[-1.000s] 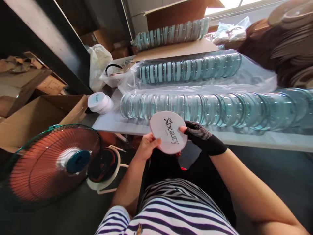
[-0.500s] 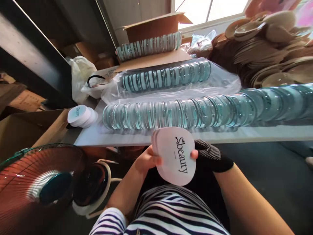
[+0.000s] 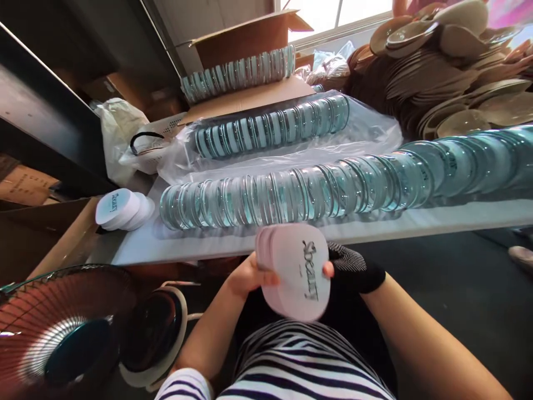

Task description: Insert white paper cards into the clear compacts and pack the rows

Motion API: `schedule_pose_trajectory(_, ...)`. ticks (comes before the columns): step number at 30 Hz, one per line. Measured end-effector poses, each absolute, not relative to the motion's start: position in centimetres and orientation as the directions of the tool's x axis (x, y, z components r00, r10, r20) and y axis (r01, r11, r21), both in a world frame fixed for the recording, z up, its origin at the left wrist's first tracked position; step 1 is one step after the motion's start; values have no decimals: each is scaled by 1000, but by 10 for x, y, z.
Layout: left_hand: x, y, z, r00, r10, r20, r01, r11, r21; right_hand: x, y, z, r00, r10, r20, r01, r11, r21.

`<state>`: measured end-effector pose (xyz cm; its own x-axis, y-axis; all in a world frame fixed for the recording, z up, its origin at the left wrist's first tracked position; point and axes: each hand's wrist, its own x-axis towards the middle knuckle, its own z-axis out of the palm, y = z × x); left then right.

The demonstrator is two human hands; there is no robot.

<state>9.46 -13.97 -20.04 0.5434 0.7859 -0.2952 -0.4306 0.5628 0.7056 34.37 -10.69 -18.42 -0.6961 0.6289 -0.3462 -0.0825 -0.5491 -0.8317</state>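
Note:
A stack of white rounded cards [image 3: 302, 278], the front one printed with dark "beauty" lettering, is held upright just in front of the table edge. My bare left hand [image 3: 254, 276] grips its left side, thumb on the front. My right hand [image 3: 352, 266], in a dark dotted glove with a bare thumb tip, closes on the right edge. The cards are slightly fanned towards the left. Right behind them, a long row of clear round glass pieces [image 3: 258, 197] lies on its side along the table [image 3: 141, 244].
More white cards [image 3: 120, 208] sit at the table's left end. Two further glass rows [image 3: 270, 128] lie behind, one by an open cardboard box [image 3: 245, 41]. Brown plate-like pieces [image 3: 428, 72] are heaped at back right. A fan [image 3: 62, 333] stands at lower left.
The view has shifted slightly, so the table and fan sit a little further left. The card stack has tilted a bit and its left edges are more spread. Both hands keep hold.

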Motion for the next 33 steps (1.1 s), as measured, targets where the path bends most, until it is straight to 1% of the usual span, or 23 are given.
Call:
schedule_pose_trajectory(2,93,-141,-195,593,759,-268,-430,580,692,343,-108,-183,-749,591,-298,-98,-544,-833)
schedule_pose_trajectory(3,92,-140,-193,577,773,-263,-424,559,713,344,-107,-181,-738,601,-308,-104,-551,-828)
schedule_pose_trajectory(4,92,-137,-192,528,806,-268,-399,514,760,345,-105,-179,-693,636,-340,-106,-556,-825)
schedule_pose_trajectory(6,92,-131,-191,372,888,-269,-291,387,875,348,-100,-174,-547,721,-425,-90,-556,-827)
schedule_pose_trajectory(7,93,-129,-192,323,910,-260,-241,344,907,349,-98,-173,-491,746,-450,-76,-551,-831)
schedule_pose_trajectory(8,95,-128,-193,313,915,-255,-222,331,917,351,-97,-172,-470,754,-458,-66,-548,-834)
schedule_pose_trajectory(9,97,-128,-195,341,903,-259,-242,351,905,352,-97,-172,-488,746,-453,-70,-551,-832)
schedule_pose_trajectory(11,103,-130,-198,432,863,-262,-347,427,835,352,-99,-174,-568,702,-431,-113,-585,-803)
schedule_pose_trajectory(12,106,-130,-200,446,857,-259,-381,444,811,351,-100,-175,-578,694,-430,-134,-600,-789)
schedule_pose_trajectory(14,110,-129,-202,362,893,-268,-370,402,838,347,-98,-177,-498,734,-462,-131,-590,-796)
schedule_pose_trajectory(16,114,-126,-202,230,936,-266,-288,327,900,343,-93,-177,-346,813,-469,-80,-523,-848)
schedule_pose_trajectory(18,117,-123,-201,142,960,-242,-232,270,935,339,-89,-175,-206,900,-384,-19,-395,-918)
schedule_pose_trajectory(20,119,-120,-200,72,977,-200,-244,212,946,336,-90,-173,-94,969,-227,72,-221,-973)
schedule_pose_trajectory(21,121,-119,-199,34,983,-182,-257,185,949,335,-92,-172,-46,989,-140,145,-132,-981)
schedule_pose_trajectory(22,122,-117,-199,-10,986,-167,-276,158,948,334,-97,-170,-10,998,-60,234,-56,-971)
schedule_pose_trajectory(24,125,-114,-200,-104,982,-158,-314,118,942,333,-109,-168,35,997,66,399,46,-916)
schedule_pose_trajectory(26,128,-112,-203,-195,963,-185,-345,110,932,329,-124,-168,39,988,151,495,112,-861)
schedule_pose_trajectory(27,130,-112,-205,-222,952,-212,-363,121,924,326,-132,-168,14,986,167,515,136,-846)
schedule_pose_trajectory(28,132,-112,-207,-231,942,-242,-381,141,914,321,-139,-168,-25,988,156,515,146,-845)
schedule_pose_trajectory(29,136,-113,-210,-232,935,-267,-396,160,904,317,-144,-169,-64,991,114,502,131,-855)
schedule_pose_trajectory(31,144,-116,-213,-229,931,-284,-411,172,896,310,-148,-172,-82,996,-25,474,17,-880)
schedule_pose_trajectory(32,149,-117,-213,-227,933,-278,-413,166,895,310,-146,-173,-34,996,-81,473,-55,-879)
schedule_pose_trajectory(33,153,-116,-211,-222,938,-266,-417,155,896,315,-142,-172,65,993,-101,481,-120,-869)
